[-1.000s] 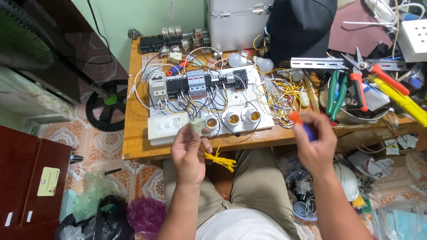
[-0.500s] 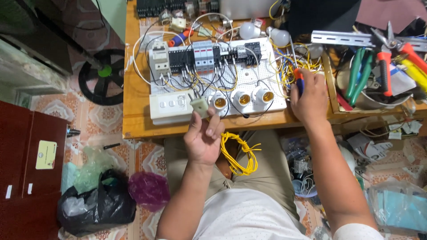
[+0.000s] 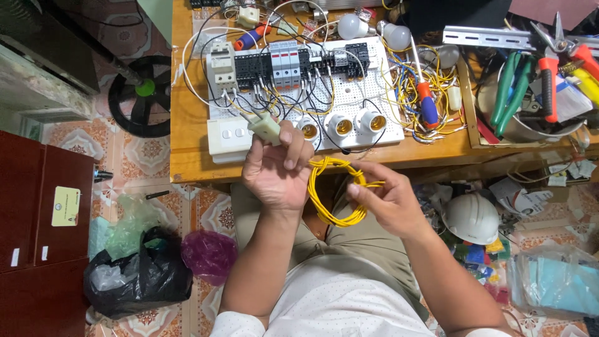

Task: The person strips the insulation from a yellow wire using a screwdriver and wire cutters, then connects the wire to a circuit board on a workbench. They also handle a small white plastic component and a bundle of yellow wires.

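- The left hand (image 3: pixel 277 171) is raised over the bench edge, its fingers curled shut on a small cream plug (image 3: pixel 264 127), held between thumb and fingertips with the prongs pointing up and to the left.
- The right hand (image 3: pixel 388 201) pinches a yellow wire coil (image 3: pixel 335 189) between thumb and forefinger; the loose loops hang over the lap, between the two hands and just touching the left palm.
- The step in hand looks like picking out wire for the plug: both parts are held, but no wire end is joined to the plug yet.
- The next move, as I judge it, calls for finding a free end of the coil and bringing it to the plug; a tool will likely be wanted, and both hands are full.
- The screwdriver (image 3: pixel 424 100), red and blue in the handle, lies on the bench (image 3: pixel 187 143) right of the white board (image 3: pixel 349 134).
- The board carries breakers (image 3: pixel 284 62) along its top and three lamp sockets (image 3: pixel 342 126) near its front edge.
- Pliers (image 3: pixel 511 87) lie further right, well apart from the hands.
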